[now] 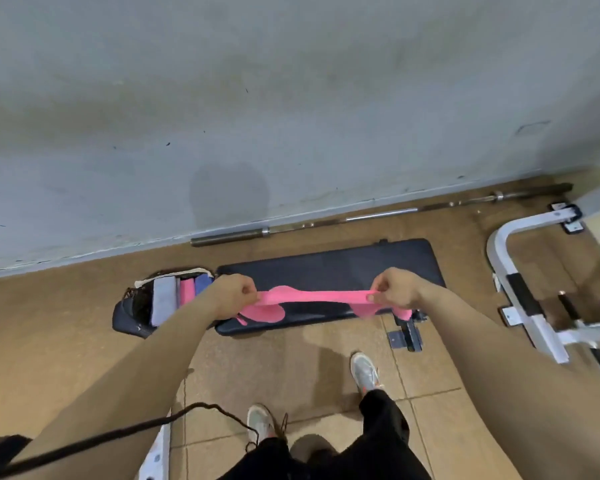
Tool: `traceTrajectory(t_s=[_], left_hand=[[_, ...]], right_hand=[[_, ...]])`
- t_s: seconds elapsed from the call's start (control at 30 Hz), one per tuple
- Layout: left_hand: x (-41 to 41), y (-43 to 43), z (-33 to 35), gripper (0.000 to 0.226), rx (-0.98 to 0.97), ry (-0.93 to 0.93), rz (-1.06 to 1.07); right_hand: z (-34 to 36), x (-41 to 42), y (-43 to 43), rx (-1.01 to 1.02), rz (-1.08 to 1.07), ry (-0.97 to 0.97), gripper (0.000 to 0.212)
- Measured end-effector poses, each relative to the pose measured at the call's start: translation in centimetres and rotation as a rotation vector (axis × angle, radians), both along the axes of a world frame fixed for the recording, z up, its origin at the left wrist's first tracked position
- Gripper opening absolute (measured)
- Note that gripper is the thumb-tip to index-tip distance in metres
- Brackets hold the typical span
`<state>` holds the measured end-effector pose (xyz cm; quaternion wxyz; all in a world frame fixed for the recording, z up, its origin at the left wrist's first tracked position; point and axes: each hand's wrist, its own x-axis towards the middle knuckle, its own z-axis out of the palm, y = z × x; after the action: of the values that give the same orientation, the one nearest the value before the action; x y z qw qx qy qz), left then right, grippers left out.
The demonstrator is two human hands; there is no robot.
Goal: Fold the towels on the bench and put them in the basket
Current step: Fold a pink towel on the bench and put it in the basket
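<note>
**Pink towel stretched tight over the surface**

Both hands are busy here. The left hand (234, 293) and right hand (395, 289) each pinch a top corner of the pink towel (312, 296), with the fingers curled tight on the cloth. The left hand is over the left end of the black padded surface (329, 268) and the right hand is over its right half. The towel is pulled into a taut band between them, above the surface. The loose parts sag down toward the near edge, and I honestly can't tell if the hanging bits touch the pad.

Just off the left end of the surface is the dark basket (129, 318), sitting on the floor right up against the pad. Folded towels stand side by side in it: a grey towel (163, 299), a folded pink towel (186, 291), and a blue towel (203, 284) closest to the surface.

Behind the surface, a barbell (361, 216) lies along the foot of the wall (291, 98). A white metal frame (499, 251) stands off to the right of the surface. In front of it, on the tan floor tiles (291, 362), are the person's two light shoes (364, 370).
</note>
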<state>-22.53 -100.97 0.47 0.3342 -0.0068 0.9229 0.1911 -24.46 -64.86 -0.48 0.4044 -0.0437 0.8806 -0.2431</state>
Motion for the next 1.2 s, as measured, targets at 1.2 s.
traceTrajectory(t_s=[1.2], left_hand=[[-20.0,1.0,-48.0,0.018,-0.035,0.620,-0.026]], right_hand=[[-45.5,-19.7,0.8,0.450,-0.042,0.681,0.025]])
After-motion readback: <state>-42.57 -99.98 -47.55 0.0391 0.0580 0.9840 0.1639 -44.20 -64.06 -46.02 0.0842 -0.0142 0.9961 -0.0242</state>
